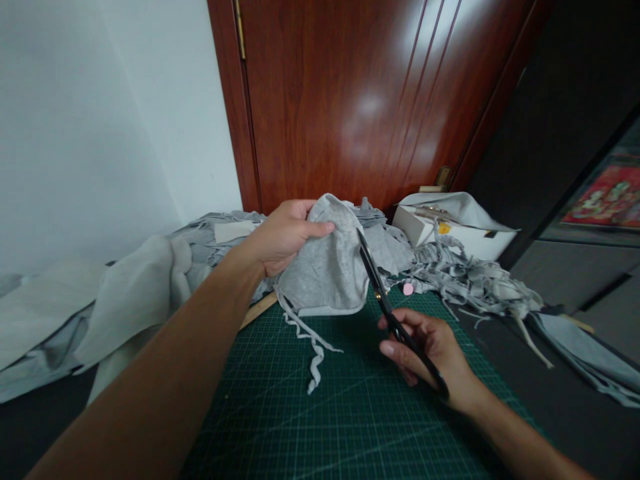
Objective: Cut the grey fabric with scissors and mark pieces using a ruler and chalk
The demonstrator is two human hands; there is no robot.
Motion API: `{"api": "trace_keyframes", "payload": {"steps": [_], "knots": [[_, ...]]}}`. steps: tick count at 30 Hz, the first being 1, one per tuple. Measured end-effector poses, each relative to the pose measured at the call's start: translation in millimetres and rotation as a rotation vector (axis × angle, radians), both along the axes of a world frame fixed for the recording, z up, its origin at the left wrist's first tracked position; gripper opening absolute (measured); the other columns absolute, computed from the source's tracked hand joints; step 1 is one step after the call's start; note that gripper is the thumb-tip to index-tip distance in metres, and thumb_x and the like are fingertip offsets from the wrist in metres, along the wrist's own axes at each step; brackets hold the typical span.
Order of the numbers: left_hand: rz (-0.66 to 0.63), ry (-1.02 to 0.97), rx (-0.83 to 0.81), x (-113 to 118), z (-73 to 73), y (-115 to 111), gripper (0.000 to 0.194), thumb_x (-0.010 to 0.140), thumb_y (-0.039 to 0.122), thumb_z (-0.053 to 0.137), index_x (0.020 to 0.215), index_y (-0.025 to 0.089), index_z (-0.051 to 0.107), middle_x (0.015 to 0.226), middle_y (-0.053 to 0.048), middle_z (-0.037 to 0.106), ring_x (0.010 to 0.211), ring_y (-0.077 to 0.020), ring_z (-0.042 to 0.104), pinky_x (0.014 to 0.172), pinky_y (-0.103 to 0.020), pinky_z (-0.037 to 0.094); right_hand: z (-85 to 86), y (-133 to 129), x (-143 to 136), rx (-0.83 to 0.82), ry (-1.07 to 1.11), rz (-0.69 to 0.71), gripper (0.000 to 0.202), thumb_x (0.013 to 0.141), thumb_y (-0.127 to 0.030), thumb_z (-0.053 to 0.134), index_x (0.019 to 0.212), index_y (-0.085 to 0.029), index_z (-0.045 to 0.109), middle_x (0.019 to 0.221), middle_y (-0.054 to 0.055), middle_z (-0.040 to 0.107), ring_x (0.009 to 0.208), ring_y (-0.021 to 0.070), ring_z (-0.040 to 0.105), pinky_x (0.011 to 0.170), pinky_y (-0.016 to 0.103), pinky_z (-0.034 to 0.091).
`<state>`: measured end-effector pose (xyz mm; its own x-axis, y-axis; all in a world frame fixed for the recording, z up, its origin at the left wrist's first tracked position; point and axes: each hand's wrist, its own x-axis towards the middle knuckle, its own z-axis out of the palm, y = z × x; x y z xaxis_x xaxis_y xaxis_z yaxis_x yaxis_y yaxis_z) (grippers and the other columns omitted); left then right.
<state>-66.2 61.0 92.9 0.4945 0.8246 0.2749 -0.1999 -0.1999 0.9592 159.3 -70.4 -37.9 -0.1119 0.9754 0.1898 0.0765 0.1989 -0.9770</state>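
My left hand (pixel 287 237) pinches a light grey piece of fabric (pixel 330 267) near its top, thumb in front. The cloth hangs above the cutting mat, and a thin strip (pixel 316 357) trails from its lower left corner, curled at the end. Black scissors (pixel 383 297) are in my right hand (pixel 425 350), with fingers around the handles. Their blades point up and left, and the tips touch or overlap the fabric's right edge. Whether the blades are slightly apart cannot be made out.
A green gridded cutting mat (pixel 320 427) lies below. Behind it are grey fabric piles (pixel 215 230), a wooden ruler (pixel 259 310) and a pink disc (pixel 408 289). Tangled scraps (pixel 470 277) and a white box (pixel 450 233) stand right. Pale cloth (pixel 135 280) lies left, before a wooden door (pixel 340 100).
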Motion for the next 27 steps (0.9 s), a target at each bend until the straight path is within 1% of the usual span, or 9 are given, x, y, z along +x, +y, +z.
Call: {"api": "trace_keyframes", "payload": {"steps": [4,7,10,13,16,19,22,27], "knots": [[-0.006,-0.076,0.012,5,0.4,-3,0.012,0.081,0.007,0.071,0.09,0.015,0.07,0.083,-0.004,0.073,0.076,-0.0158,0.071,0.079,-0.031,0.057,-0.4,0,0,0.001,0.009,0.006,0.043,0.073,-0.039,0.093,0.098,-0.017,0.065,0.054,-0.01,0.053,0.036,0.0057,0.042,0.037,0.017,0.03],[-0.01,-0.063,-0.017,8,-1.1,-5,0.006,0.085,0.014,0.073,0.09,0.013,0.071,0.085,-0.006,0.073,0.075,-0.0152,0.069,0.074,-0.029,0.056,-1.1,0,1,0.002,0.006,0.014,0.043,0.073,-0.037,0.094,0.099,-0.017,0.065,0.055,-0.009,0.054,0.036,0.0052,0.043,0.037,0.016,0.031],[0.036,-0.052,-0.011,11,-4.1,-4,0.01,0.086,0.019,0.075,0.09,0.011,0.071,0.087,-0.007,0.074,0.074,-0.0154,0.068,0.071,-0.029,0.054,-1.1,-1,0,0.0,0.011,0.022,0.044,0.072,-0.037,0.095,0.099,-0.017,0.066,0.056,-0.009,0.055,0.037,0.0049,0.043,0.037,0.016,0.032],[0.109,-0.048,0.066,14,-6.7,-2,0.008,0.086,0.02,0.074,0.087,0.013,0.07,0.083,-0.005,0.072,0.07,-0.0145,0.066,0.067,-0.028,0.052,-0.7,-2,-1,-0.004,0.014,0.03,0.044,0.072,-0.037,0.095,0.098,-0.017,0.066,0.057,-0.009,0.055,0.037,0.0046,0.043,0.037,0.016,0.032],[0.187,-0.011,0.189,15,-7.5,0,0.008,0.085,0.022,0.073,0.083,0.015,0.068,0.078,-0.003,0.07,0.065,-0.0136,0.062,0.061,-0.026,0.048,-1.1,-2,-2,-0.002,0.016,0.038,0.044,0.071,-0.037,0.096,0.097,-0.017,0.066,0.056,-0.009,0.054,0.037,0.0046,0.043,0.037,0.016,0.032],[0.246,0.043,0.302,15,-7.1,0,0.01,0.084,0.025,0.073,0.082,0.016,0.068,0.078,-0.002,0.069,0.065,-0.014,0.061,0.06,-0.025,0.046,-3.3,-2,-1,0.005,0.026,0.047,0.045,0.071,-0.037,0.096,0.098,-0.018,0.066,0.057,-0.009,0.054,0.037,0.005,0.043,0.037,0.016,0.033],[0.258,0.06,0.363,15,-6.8,0,0.011,0.084,0.027,0.073,0.083,0.017,0.068,0.078,-0.002,0.069,0.066,-0.0143,0.06,0.059,-0.025,0.045,-6.2,-2,0,0.02,0.036,0.059,0.045,0.07,-0.035,0.096,0.099,-0.018,0.066,0.06,-0.008,0.056,0.038,0.0053,0.045,0.037,0.016,0.035],[0.248,0.08,0.373,15,-6.5,-1,0.013,0.082,0.029,0.074,0.083,0.017,0.068,0.078,-0.002,0.069,0.067,-0.0153,0.061,0.059,-0.025,0.044,-9.0,-2,0,0.08,0.04,0.104,0.04,0.076,-0.032,0.091,0.103,-0.018,0.066,0.064,-0.006,0.058,0.042,0.0058,0.046,0.039,0.017,0.04]]}}
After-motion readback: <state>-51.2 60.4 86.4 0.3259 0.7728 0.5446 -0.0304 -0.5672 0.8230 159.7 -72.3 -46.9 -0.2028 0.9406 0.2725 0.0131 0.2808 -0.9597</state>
